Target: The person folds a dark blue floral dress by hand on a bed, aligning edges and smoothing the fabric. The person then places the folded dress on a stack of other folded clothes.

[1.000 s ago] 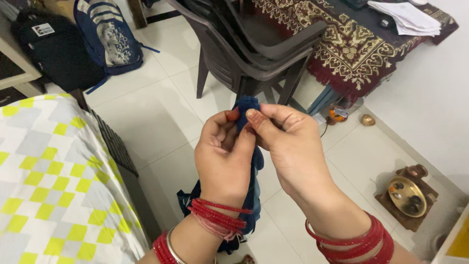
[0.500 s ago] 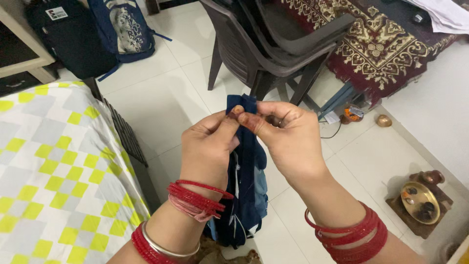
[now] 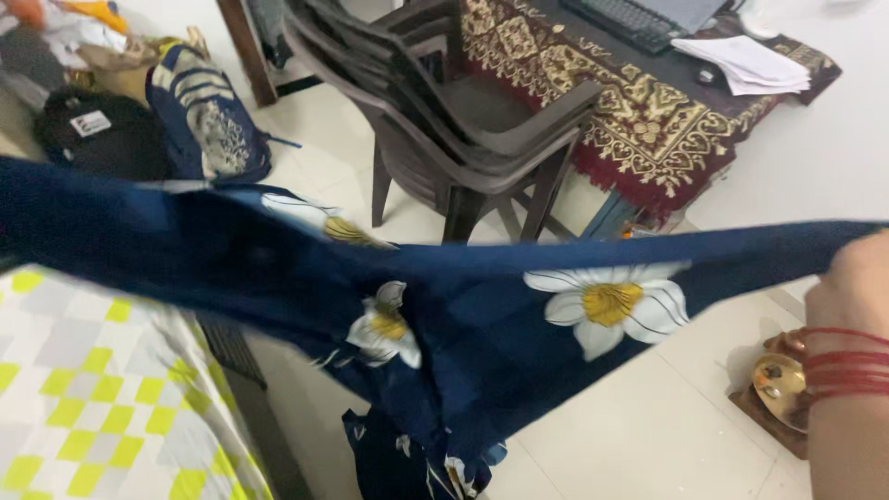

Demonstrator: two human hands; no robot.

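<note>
A dark blue cloth with white and yellow flowers (image 3: 463, 315) is stretched wide across the view, sagging in the middle and hanging down toward the floor. My right hand (image 3: 847, 296) holds its right end at the frame's right edge, red bangles on the wrist. My left hand is out of view past the left edge, where the cloth's other end runs off the frame.
A bed with a yellow, grey and white checked sheet (image 3: 83, 398) lies at lower left. Stacked brown plastic chairs (image 3: 444, 120) stand ahead, beside a table with a maroon patterned cover (image 3: 639, 120). Backpacks (image 3: 199, 111) sit on the floor. A brass plate (image 3: 778, 380) rests at right.
Both hands, which pinched the bunched cloth together in front of me, have swung far apart. The cloth has opened out across the view, and the left hand has left the frame.
</note>
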